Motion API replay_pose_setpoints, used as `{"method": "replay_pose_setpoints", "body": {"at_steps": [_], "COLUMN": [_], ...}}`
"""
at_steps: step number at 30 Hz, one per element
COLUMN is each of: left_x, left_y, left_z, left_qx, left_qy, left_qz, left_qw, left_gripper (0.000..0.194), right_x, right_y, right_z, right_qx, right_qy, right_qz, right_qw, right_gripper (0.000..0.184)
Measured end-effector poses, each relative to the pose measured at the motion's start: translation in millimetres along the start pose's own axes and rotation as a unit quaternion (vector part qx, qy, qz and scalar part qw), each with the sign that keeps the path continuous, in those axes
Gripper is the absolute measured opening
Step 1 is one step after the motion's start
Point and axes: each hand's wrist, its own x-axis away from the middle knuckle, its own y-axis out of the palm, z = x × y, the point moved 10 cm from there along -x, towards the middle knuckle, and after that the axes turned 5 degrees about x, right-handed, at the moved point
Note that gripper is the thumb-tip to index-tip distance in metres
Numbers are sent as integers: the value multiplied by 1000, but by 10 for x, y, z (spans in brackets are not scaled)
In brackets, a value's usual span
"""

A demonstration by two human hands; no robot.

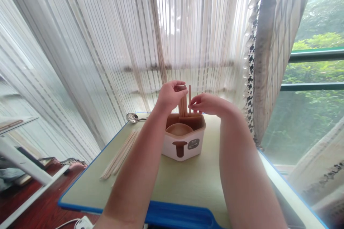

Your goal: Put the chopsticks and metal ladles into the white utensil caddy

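Note:
A white utensil holder (169, 147) with a brown inner lining stands on the table, its front cut by a T-shaped opening. Several wooden chopsticks (182, 106) rise upright from its back compartment. My left hand (172, 94) curls its fingers round the upper ends of these chopsticks. Just to the right, my right hand (202, 103) pinches a single upright chopstick (189, 91), whose lower end reaches the back of the holder. More loose chopsticks (120, 155) lie side by side on the table, left of my left forearm and partly hidden by it.
A metal slotted spoon (132, 117) rests at the table's far left corner, its handle running behind my left arm. The pale green table (188, 182) has a blue edge. Sheer curtains (107, 43) hang behind it. A white-framed stand (32, 164) is on the left.

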Motion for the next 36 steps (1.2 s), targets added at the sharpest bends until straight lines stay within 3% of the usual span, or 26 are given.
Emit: {"method": "replay_pose_setpoints", "body": {"at_steps": [14, 20, 23, 25, 29, 32, 36], "left_x": [-1, 7, 60, 131, 407, 714, 1190], "left_y": [-20, -121, -304, -433, -756, -1116, -1750], "left_z": [-80, -73, 67, 240, 535, 440, 15], "left_qx": [3, -66, -116, -133, -165, -240, -391], "left_qy": [-40, -45, -51, -35, 26, 24, -54], "left_qz": [-13, -38, -8, 22, 109, 173, 222], "left_qw": [999, 996, 992, 990, 980, 955, 891], "left_gripper": [33, 26, 30, 33, 30, 33, 29], "right_x": [-18, -7, 72, 162, 400, 592, 935], "right_y": [91, 54, -69, -232, -481, -381, -97], "right_z": [-76, -38, 37, 43, -306, -823, -1494], "right_qx": [-5, 22, 54, 92, 148, 153, 174], "right_qy": [-22, -9, 23, 44, 7, -89, -194], "right_qz": [-34, -26, -5, 47, 176, 202, 201], "right_qw": [999, 999, 998, 994, 973, 963, 944], "right_gripper": [15, 19, 23, 28, 35, 37, 37]}}
